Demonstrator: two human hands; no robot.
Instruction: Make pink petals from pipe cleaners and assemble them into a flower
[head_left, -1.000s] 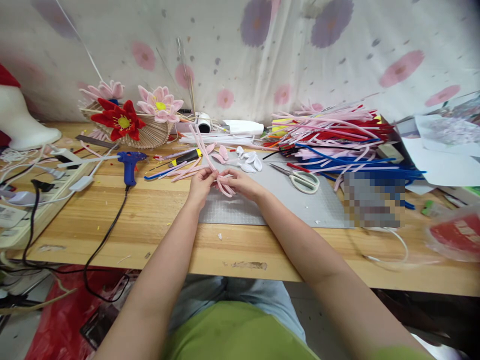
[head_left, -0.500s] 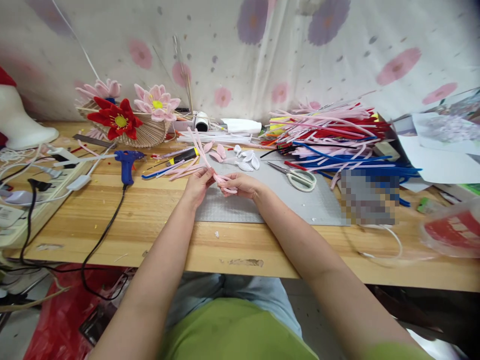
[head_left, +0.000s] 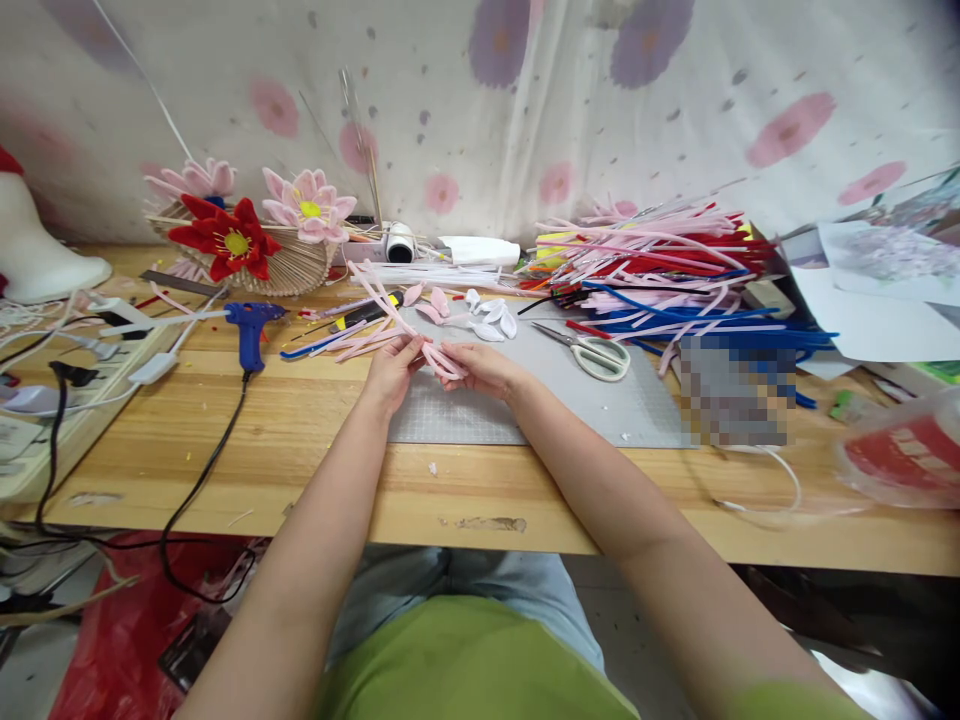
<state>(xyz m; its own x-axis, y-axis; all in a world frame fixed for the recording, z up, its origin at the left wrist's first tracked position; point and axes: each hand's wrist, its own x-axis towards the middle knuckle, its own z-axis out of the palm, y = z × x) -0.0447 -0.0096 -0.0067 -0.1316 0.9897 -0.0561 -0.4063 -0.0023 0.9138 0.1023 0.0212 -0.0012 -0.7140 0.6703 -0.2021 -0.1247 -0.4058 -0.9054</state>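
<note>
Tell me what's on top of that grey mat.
White petals, pink petals and scissors lie on the grey mat. The left hand and right hand, holding pink strips, hide part of it; anything beneath them can't be seen.

Surface [head_left: 247, 460] of smooth, lightly glossy wood, chipped rough near its front edge; scissors [head_left: 581, 350] with metal blades and smooth plastic-looking handles; glue gun [head_left: 253, 330] in blue plastic; pink stems [head_left: 441, 362] fuzzy and matt; sheets [head_left: 877, 320] of smooth white paper.
</note>
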